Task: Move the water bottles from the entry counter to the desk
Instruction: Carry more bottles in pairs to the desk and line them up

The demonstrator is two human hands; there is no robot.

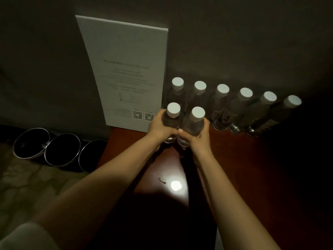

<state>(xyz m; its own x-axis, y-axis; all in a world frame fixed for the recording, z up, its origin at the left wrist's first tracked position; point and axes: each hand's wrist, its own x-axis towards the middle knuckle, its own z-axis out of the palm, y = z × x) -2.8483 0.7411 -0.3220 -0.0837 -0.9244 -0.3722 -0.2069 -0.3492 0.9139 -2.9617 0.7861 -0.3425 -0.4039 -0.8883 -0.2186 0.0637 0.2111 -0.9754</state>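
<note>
Two clear water bottles with white caps stand side by side, slightly in front of the row. My left hand (159,128) is wrapped around the left bottle (172,115). My right hand (197,137) grips the right bottle (195,121). Whether their bases touch the counter I cannot tell. Behind them, several more capped bottles (241,105) stand in a row against the wall on the reddish-brown wooden counter (243,168).
A white notice card (126,73) with two QR codes leans on the wall at the counter's back left. Three dark round bins (62,150) with metal rims sit on the patterned floor left of the counter. A bright light reflection (176,185) shows on the countertop.
</note>
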